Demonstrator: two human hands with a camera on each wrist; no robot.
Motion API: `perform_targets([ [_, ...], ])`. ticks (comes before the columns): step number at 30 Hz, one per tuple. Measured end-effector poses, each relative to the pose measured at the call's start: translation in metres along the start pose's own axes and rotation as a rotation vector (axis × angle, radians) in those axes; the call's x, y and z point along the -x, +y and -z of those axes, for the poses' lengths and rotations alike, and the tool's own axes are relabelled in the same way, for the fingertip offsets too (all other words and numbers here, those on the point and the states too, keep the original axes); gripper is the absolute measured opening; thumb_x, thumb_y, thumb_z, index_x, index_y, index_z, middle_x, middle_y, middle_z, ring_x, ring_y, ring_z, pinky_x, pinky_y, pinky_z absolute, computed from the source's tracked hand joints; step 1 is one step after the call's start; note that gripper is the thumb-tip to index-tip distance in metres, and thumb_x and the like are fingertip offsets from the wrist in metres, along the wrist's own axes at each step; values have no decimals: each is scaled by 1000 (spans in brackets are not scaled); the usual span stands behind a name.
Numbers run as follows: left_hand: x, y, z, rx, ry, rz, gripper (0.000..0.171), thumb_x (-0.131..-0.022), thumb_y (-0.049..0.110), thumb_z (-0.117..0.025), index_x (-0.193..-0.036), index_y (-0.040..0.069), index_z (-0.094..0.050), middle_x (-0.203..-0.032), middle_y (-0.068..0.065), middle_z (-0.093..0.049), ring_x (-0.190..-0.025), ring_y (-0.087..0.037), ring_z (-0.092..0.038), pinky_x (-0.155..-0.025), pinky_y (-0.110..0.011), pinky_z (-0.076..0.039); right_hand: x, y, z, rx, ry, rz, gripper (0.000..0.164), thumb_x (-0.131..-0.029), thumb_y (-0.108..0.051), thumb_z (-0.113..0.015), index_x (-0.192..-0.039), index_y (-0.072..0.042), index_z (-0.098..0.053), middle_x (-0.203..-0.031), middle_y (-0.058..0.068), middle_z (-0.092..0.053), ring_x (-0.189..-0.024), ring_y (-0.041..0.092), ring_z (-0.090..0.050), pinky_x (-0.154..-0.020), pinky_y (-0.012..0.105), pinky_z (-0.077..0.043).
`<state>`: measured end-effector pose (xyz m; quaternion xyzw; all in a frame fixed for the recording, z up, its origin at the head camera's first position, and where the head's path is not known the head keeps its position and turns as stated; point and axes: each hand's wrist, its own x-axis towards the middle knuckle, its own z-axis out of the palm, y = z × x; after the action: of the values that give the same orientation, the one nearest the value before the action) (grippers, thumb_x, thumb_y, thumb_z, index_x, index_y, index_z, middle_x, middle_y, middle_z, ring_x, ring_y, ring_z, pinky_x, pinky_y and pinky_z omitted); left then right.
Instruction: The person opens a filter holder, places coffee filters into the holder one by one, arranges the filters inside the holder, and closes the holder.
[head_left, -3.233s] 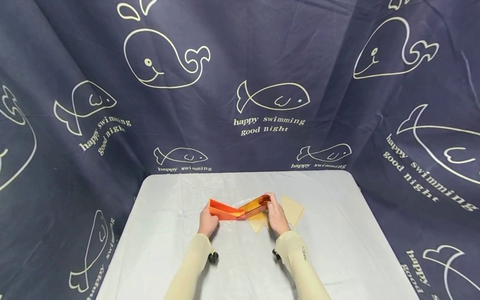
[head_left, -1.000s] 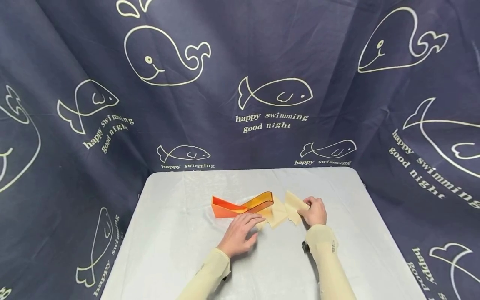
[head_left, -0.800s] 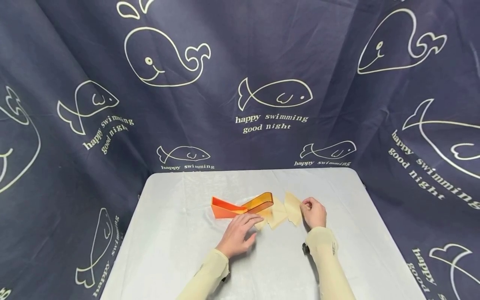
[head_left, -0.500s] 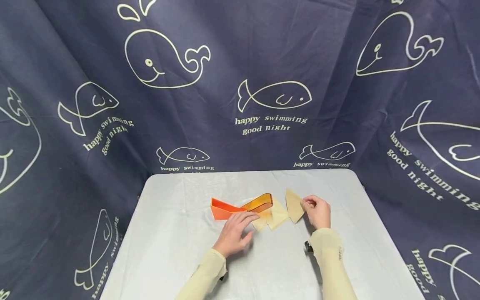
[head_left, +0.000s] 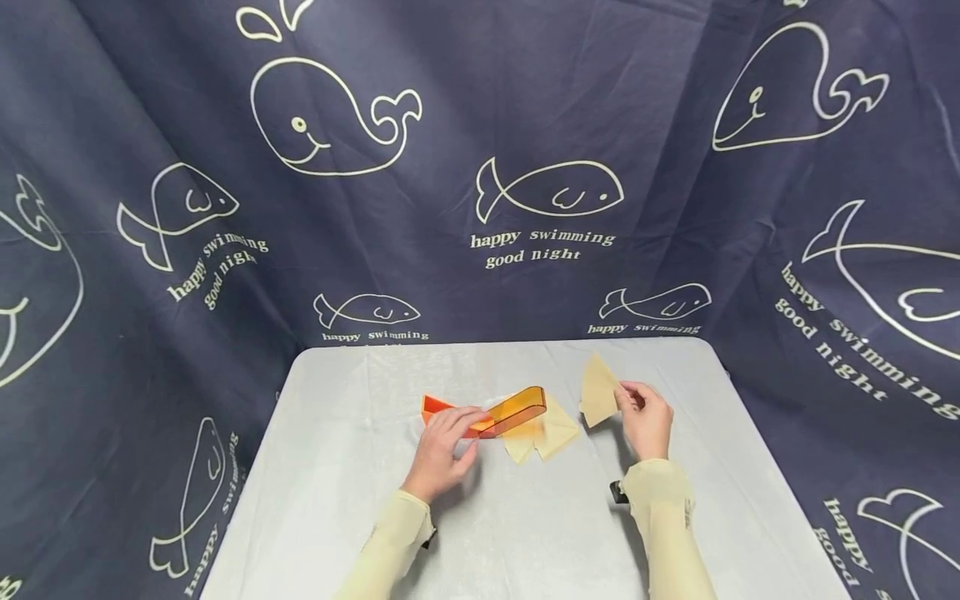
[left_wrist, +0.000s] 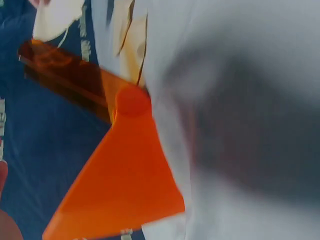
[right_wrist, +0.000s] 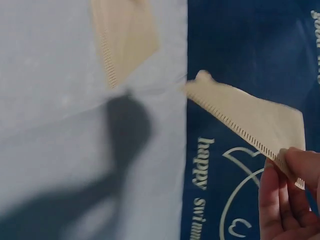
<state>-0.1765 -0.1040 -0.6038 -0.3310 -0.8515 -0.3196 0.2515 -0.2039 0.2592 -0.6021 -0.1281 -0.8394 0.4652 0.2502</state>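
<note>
My right hand [head_left: 647, 421] pinches the edge of a paper coffee filter [head_left: 600, 392] between thumb and fingers and holds it raised above the table. The crimped seam of this filter shows in the right wrist view. My left hand [head_left: 442, 454] is over an orange box-like holder [head_left: 429, 404], fingers extended and thumb apart; whether it touches the holder I cannot tell. A see-through amber cover [head_left: 517, 410] is angled up to the right from the holder. More filters [head_left: 557, 433] lie under and beside the cover.
Everything lies on a white-covered table [head_left: 337, 483]. Behind and at the sides hangs a dark blue curtain [head_left: 450, 108] with white whale and fish outlines. Dark shadows fall on the tabletop in the right wrist view.
My right hand has lifted the filter off the table, up and to the right, away from the others. My left hand has moved left from the filters to over the orange holder.
</note>
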Motion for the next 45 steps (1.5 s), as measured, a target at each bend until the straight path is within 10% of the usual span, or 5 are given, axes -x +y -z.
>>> perform_targets([
  [15, -6, -26, 34, -3, 85, 104, 46, -87, 13, -70, -133, 16, -68, -131, 1, -69, -118, -21, -62, -100, -39, -45, -9, -66, 0, -118, 35, 271, 11, -90, -8, -80, -100, -5, -80, -92, 12, -74, -82, -9, -58, -78, 6, -44],
  [35, -45, -19, 64, -53, 93, 37, 43, -93, 14, -68, -136, 14, -66, -134, -2, -68, -119, -23, -62, -101, -40, -46, 0, -124, -34, -186, -235, 505, 14, -87, -3, -80, -98, -13, -81, -92, 0, -74, -85, 11, -66, -75, 15, -47],
  [45, -76, -7, 51, -94, 88, 30, 51, -93, 25, -73, -141, 14, -61, -135, -4, -66, -124, -25, -59, -107, -46, -43, 11, -137, -49, -146, -352, 587, 15, -87, -4, -81, -97, -16, -81, -91, -5, -73, -79, 11, -63, -77, 21, -50],
])
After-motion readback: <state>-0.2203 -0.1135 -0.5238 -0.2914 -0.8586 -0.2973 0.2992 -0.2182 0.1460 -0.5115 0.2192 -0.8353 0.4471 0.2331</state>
